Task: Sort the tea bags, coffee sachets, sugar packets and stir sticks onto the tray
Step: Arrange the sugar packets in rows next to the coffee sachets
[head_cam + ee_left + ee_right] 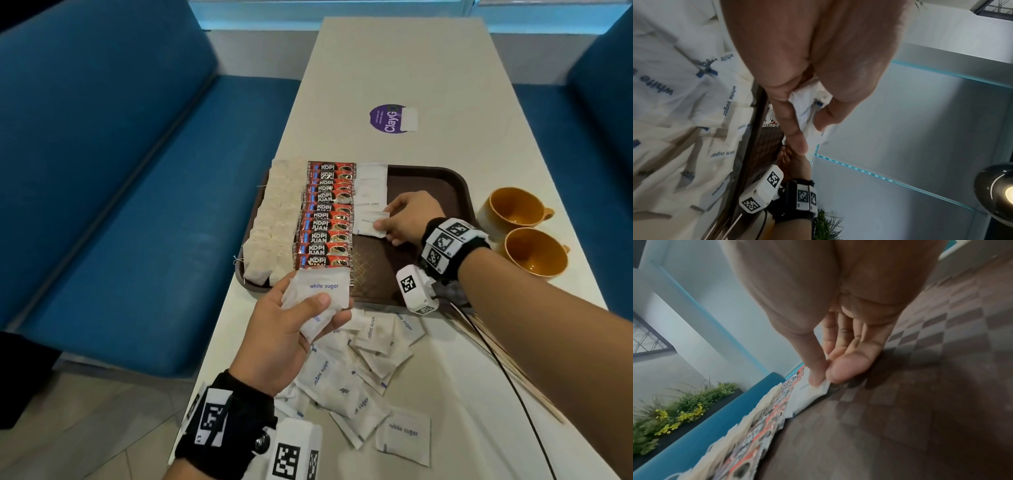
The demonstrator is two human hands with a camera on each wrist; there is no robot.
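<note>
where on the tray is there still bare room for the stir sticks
The brown tray is bare on its right side, between the sugar packet column and the rim near the orange mugs. Its left side is crowded with tea bags and Kopi Juan sachets. The right hand is working there.

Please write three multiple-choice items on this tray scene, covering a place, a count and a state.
1. Where do the coffee sachets lie on the tray?
A. between tea bags and sugar packets
B. at the tray's right edge
C. off the tray

2. How many mugs stand beside the tray?
A. one
B. two
C. four

3. What is the right hand doing?
A. resting empty
B. gripping a mug
C. pinching a sugar packet

Answers: 1 A, tea bags left, sugar right; 2 B, two orange mugs; 3 C, thumb and finger pinch its edge.
</note>
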